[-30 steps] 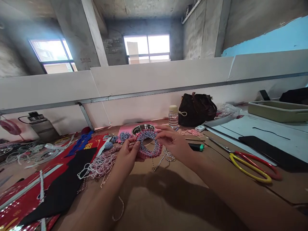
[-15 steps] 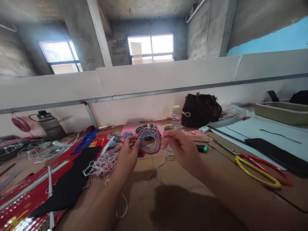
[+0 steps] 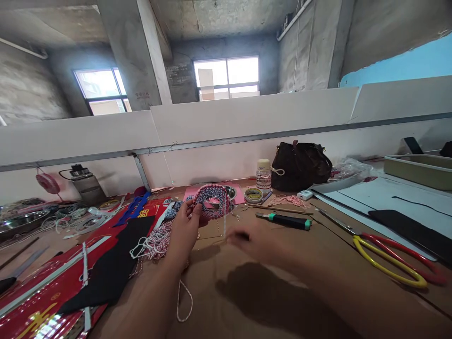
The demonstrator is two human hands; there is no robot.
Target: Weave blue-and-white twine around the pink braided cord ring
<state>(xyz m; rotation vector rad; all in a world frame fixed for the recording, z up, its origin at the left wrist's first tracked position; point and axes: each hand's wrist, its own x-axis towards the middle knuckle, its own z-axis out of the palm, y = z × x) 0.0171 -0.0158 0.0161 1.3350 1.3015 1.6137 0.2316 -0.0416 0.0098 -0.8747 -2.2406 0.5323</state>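
Note:
A ring woven of red, blue and white cord point(image 3: 225, 202) is held up over the table by its left side. My left hand point(image 3: 187, 223) pinches it between thumb and fingers. Lower and to the right of the ring, my right hand point(image 3: 247, 238) is blurred by motion, its fingers bent near a thin cord hanging from the ring; whether it grips the cord is unclear. Bundles of red-and-white cord point(image 3: 160, 241) lie left of my left hand. Behind the ring, a metal bowl point(image 3: 231, 192) sits on a pink sheet point(image 3: 239, 194).
Right of my hands lie a green-and-black cutter point(image 3: 289, 221), a thin stick point(image 3: 282, 209) and large scissors point(image 3: 388, 259). Farther back are a tape roll point(image 3: 253, 195), a jar point(image 3: 263, 174) and a dark bag point(image 3: 300, 167). Black fabric point(image 3: 109, 270) lies on red packaging at left.
My right hand has moved down and away from the ring's right edge. The ring has turned in my left hand, and the view has shifted slightly, uncovering the cutter and tape roll.

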